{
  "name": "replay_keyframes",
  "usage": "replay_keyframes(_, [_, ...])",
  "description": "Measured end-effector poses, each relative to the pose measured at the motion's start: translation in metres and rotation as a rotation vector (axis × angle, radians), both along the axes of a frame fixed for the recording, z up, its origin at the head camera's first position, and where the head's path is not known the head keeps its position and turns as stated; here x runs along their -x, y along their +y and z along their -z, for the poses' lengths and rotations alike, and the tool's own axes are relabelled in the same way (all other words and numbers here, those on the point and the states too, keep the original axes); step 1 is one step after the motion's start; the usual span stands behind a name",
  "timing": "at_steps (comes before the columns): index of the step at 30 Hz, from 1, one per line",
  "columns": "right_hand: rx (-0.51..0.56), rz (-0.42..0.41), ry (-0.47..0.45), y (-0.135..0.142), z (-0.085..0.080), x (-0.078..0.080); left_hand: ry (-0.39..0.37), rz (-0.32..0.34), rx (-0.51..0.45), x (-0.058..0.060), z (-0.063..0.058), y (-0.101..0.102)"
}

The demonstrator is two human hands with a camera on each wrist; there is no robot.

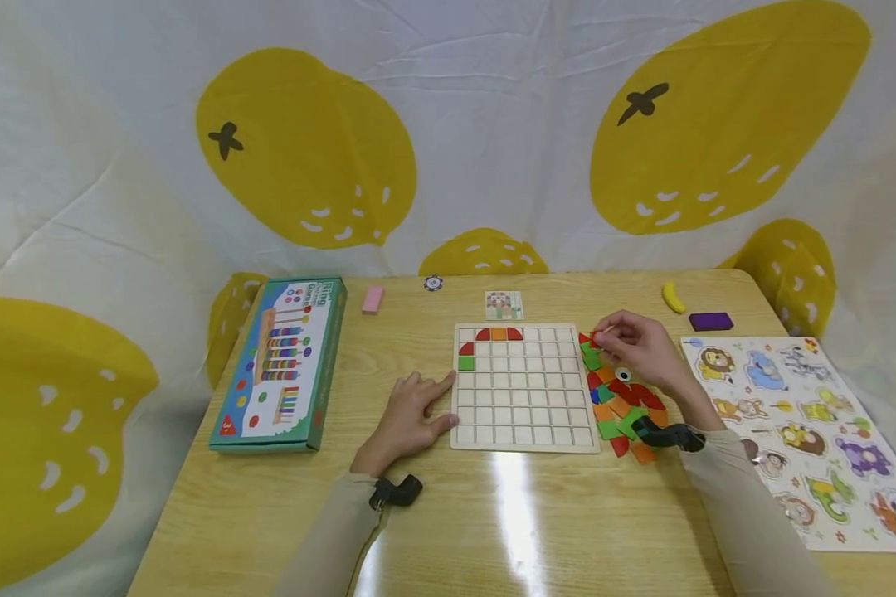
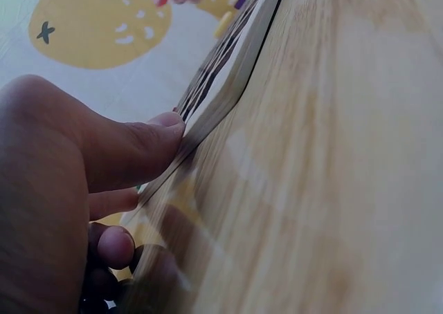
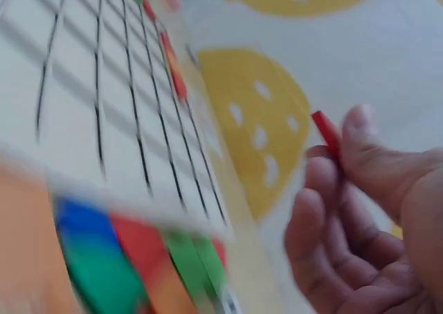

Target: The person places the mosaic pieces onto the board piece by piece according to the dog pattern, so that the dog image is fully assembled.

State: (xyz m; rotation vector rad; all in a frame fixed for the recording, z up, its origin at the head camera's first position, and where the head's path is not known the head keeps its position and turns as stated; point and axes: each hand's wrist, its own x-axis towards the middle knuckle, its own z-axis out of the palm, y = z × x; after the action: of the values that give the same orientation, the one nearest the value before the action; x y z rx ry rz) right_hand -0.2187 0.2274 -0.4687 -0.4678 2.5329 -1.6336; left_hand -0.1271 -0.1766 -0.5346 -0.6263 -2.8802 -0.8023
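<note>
A wooden grid board [image 1: 526,390] lies on the table with a few tiles in its upper left: an orange square [image 1: 499,334] between two red rounded pieces, another red piece [image 1: 466,349] and a green square [image 1: 466,363]. My left hand [image 1: 411,414] rests at the board's left edge, its thumb [image 2: 149,144] and forefinger touching the rim apart from each other. Above the pile of coloured tiles [image 1: 620,406], right of the board, my right hand [image 1: 638,344] pinches a small red tile [image 3: 327,133] between thumb and forefinger. Its exact shape is hard to tell.
On the left lies a green game box [image 1: 280,365]. A pattern card [image 1: 504,305], a poker chip [image 1: 434,283] and a pink block [image 1: 372,300] sit along the back. At right are a toy banana [image 1: 673,298], a purple block [image 1: 711,321] and an animal puzzle [image 1: 814,439].
</note>
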Motion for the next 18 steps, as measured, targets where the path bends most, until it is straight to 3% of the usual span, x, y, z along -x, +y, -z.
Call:
replay_keyframes(4, [0.121,-0.018,0.030,-0.053,0.004,0.003,0.013,0.006,-0.001,0.000,0.001,-0.002])
replay_keyframes(7, [0.129,-0.058,0.055,-0.086,0.010,0.002,0.014,0.011,0.002,0.002,0.000,-0.001])
replay_keyframes(13, [-0.052,-0.206,0.077,-0.141,0.023,-0.007,0.008,0.013,0.006,0.002,-0.002,-0.001])
replay_keyframes(18, [-0.196,-0.255,0.199,-0.170,0.034,-0.013,0.018,0.011,0.001,0.002,-0.003,-0.001])
